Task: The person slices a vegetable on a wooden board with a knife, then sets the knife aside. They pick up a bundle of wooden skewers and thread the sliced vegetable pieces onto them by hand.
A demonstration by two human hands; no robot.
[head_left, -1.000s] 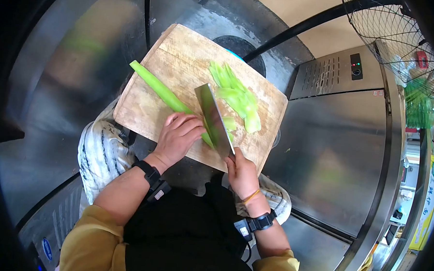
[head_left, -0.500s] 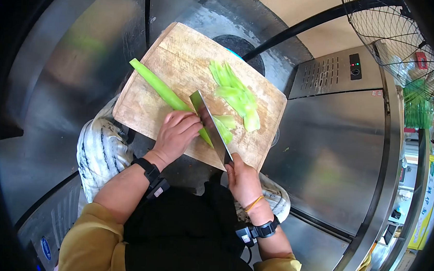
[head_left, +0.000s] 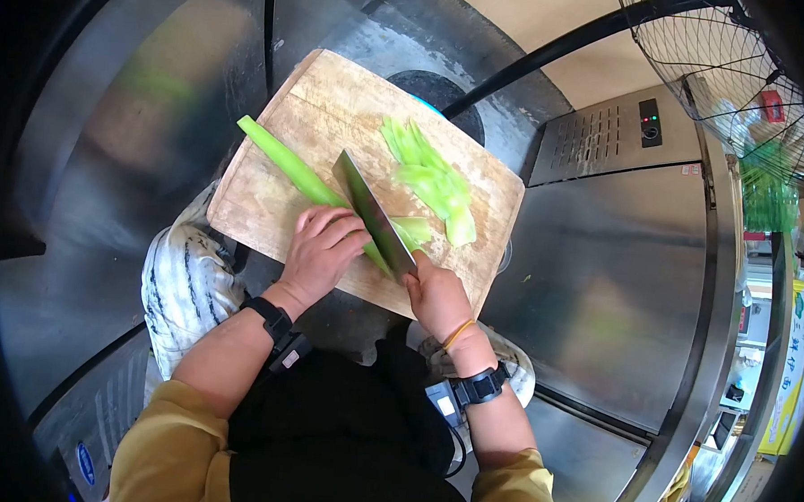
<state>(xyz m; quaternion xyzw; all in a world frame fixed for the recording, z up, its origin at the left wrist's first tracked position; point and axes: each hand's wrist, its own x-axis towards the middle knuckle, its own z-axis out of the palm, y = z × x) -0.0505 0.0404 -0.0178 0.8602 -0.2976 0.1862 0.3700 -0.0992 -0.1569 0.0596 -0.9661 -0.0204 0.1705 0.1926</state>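
A long green vegetable stalk (head_left: 285, 159) lies across a wooden cutting board (head_left: 328, 104). My left hand (head_left: 323, 249) presses down on the stalk's near end, fingers curled. My right hand (head_left: 438, 293) grips the handle of a cleaver (head_left: 372, 212), whose blade stands edge-down on the stalk right beside my left fingers. A pile of cut green slices (head_left: 432, 179) lies on the board to the right of the blade.
The board rests on a steel counter (head_left: 616, 269) over a striped cloth (head_left: 181, 282). A dark round opening (head_left: 431, 89) sits behind the board. A steel unit with a control panel (head_left: 645, 123) and a wire fan guard (head_left: 724, 59) stand at the right.
The cleaver has shifted left along the stalk and my right hand has moved forward onto the board. The left hand stays on the stalk.
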